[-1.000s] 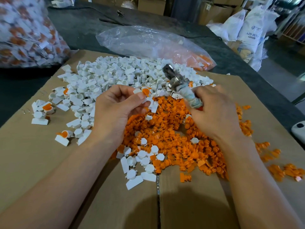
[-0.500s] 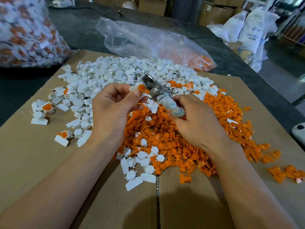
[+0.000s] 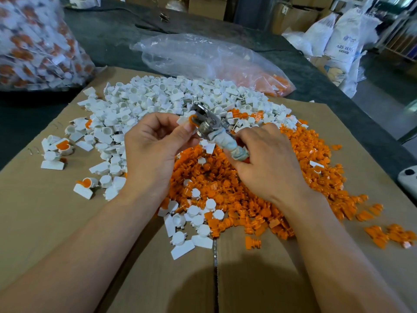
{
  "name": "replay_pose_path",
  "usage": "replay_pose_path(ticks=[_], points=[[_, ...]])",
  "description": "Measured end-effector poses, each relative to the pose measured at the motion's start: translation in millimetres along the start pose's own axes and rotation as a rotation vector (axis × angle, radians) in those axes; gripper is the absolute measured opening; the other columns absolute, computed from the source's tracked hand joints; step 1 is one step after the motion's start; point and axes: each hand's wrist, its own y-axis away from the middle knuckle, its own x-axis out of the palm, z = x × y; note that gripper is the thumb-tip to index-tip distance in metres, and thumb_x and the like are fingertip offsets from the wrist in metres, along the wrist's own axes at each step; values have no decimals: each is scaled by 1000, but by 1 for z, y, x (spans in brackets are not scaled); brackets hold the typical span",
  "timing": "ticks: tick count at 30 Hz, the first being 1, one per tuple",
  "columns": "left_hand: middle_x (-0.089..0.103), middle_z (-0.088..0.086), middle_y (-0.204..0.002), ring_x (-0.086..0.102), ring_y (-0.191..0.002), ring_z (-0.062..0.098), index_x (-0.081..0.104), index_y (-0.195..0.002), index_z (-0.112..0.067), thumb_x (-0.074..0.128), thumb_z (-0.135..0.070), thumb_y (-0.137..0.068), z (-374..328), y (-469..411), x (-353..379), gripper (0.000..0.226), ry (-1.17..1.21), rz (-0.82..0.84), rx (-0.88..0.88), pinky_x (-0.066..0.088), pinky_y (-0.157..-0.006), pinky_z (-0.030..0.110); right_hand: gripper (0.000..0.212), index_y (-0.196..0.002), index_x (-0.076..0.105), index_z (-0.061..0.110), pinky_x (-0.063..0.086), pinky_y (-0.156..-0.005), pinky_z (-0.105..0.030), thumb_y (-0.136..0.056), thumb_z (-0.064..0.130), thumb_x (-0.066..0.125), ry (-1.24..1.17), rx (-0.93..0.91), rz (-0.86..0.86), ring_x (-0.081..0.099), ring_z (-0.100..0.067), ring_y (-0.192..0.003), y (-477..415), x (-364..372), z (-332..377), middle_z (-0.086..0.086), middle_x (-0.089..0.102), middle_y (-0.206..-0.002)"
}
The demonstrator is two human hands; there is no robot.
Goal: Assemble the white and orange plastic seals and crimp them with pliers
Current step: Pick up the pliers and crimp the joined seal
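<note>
Cardboard (image 3: 45, 222): white-orange seal (image 3: 189, 120) pinched, metal pliers (image 3: 208, 123) touching.

This looks like a warehouse or small factory workroom. Stacked cardboard boxes (image 3: 203, 7) and printed white sacks (image 3: 343, 41) stand at the back beside a bare grey floor (image 3: 388, 86). The dark table (image 3: 108, 37) holds 2 lots of bulk parts, a stuffed bag (image 3: 33, 46) and a slack bag (image 3: 214, 57). Loose heaps of white pieces (image 3: 158, 98) and orange pieces (image 3: 304, 159) cover a flattened cardboard sheet (image 3: 33, 211).
</note>
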Motion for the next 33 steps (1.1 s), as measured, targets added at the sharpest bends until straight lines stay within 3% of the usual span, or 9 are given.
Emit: replay_pose_path(ticks=[4,7,11,33], points=[[63,-8,-55,62,-55,5,57,-73,-7,63,-4,-71,-1,1,1,8,12,2,-22,53,-57,18,19,-92,45,21,15,-62,-26,-87,36,53,-60,6,46,34,-11,-81,0,-2,1,6,44,-85],[63,-9,-54,62,-53,5,55,-73,-8,62,-5,-73,-2,2,1,7,-16,17,-24,54,-55,19,19,-89,37,24,23,-56,-32,-88,35,53,-126,28,107,38,-14,-74,1,-1,2,5,44,-80],[64,-7,-56,63,-56,6,56,-72,-8,60,0,-77,-2,2,0,10,-11,9,-26,54,-56,19,19,-84,39,22,29,-51,-22,-87,31,55,-200,19,130,37,-8,-61,1,-1,4,12,38,-69],[64,-5,-58,64,-56,11,56,-71,-9,58,6,-82,0,0,-4,19,-40,-21,-44,53,-53,19,18,-86,39,23,23,-44,-26,-87,24,56,-240,30,221,41,-8,-54,1,0,9,8,43,-63]])
